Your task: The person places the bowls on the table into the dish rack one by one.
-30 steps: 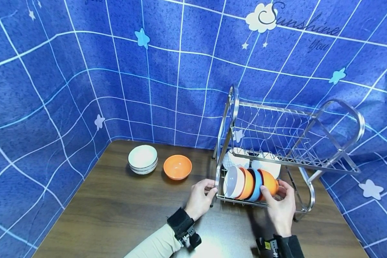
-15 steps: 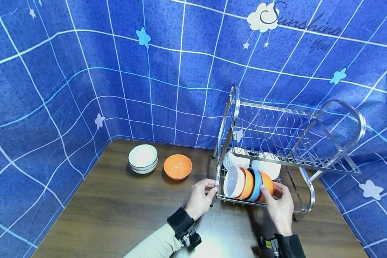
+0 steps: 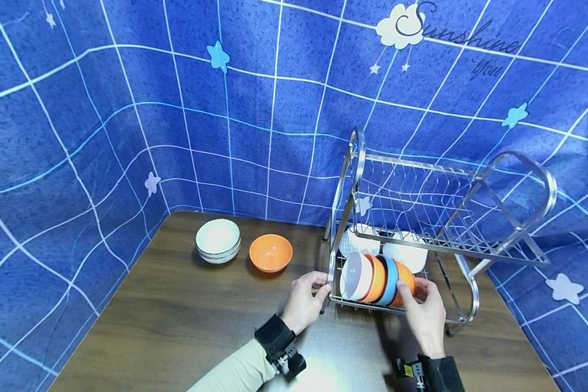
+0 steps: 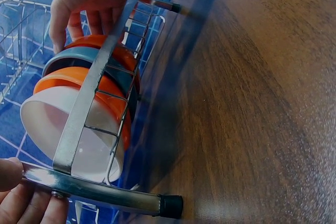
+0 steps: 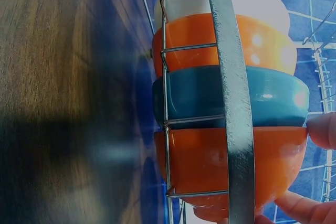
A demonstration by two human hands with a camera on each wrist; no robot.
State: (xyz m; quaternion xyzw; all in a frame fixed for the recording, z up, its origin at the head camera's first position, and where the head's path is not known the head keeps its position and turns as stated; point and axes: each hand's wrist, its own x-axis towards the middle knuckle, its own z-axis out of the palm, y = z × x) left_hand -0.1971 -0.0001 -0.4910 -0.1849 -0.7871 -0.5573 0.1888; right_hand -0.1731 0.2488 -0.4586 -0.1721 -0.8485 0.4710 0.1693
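Observation:
On the lower tier of a metal dish rack [image 3: 550, 190], bowls stand tipped on their sides in a nested row. From left to right come a white bowl [image 3: 353, 277], an orange bowl [image 3: 378, 280], a blue bowl [image 3: 391, 282] and another orange bowl [image 3: 405, 273]. My right hand [image 3: 426, 321] holds this last orange bowl, thumb at its rim and fingers round its base. In the right wrist view its rim [image 5: 278, 128] meets the blue bowl [image 5: 273, 95]. My left hand [image 3: 301, 299] grips the rack's left front post, thumb and fingers [image 4: 31, 203] around the metal.
Two white textured dishes [image 3: 405, 253] sit behind the row. Left of the rack, a stack of white bowls [image 3: 218, 239] and a single orange bowl [image 3: 270, 253] rest on the wooden table [image 3: 176, 321]. The upper wire tier overhangs the back. A blue patterned cloth [image 3: 255, 136] covers the walls.
My right hand has shifted slightly left, sliding the end orange bowl closer into the blue one. My left hand keeps its grip on the rack.

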